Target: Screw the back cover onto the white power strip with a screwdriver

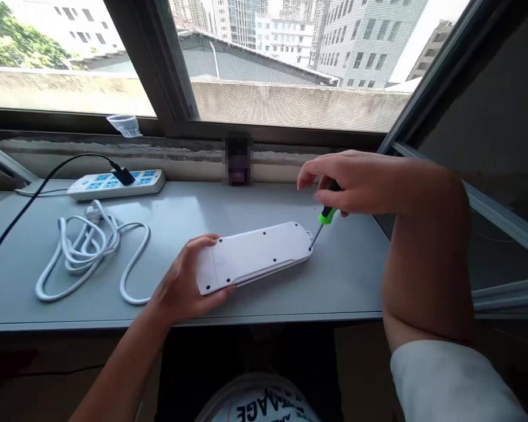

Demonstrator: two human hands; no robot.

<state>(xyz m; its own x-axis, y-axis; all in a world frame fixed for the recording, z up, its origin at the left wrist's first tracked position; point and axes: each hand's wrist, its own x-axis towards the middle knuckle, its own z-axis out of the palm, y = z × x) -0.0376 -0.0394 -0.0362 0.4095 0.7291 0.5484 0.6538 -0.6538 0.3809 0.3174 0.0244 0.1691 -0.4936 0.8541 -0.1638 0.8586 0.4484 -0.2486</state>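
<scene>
Your hands are apart — the left hand (187, 275) clamps the upturned power strip (255, 258) on the sill (352, 275), the right hand (356, 181) pinches the screwdriver (327, 215) at its corner screw (310, 248) — so bring the tilted shaft upright and press down as you turn.

Noted from my remote station: the person wears a loose white sleeve (453, 381) on the right arm, its cuff ending near the elbow. The fabric looks plain, with soft folds. At the bottom of my view sits a pale garment (257, 404) printed with black block capitals, the letters "AGE" legible and upside down from this camera. The left hand (189, 275) and right hand (352, 181) are bare.
</scene>
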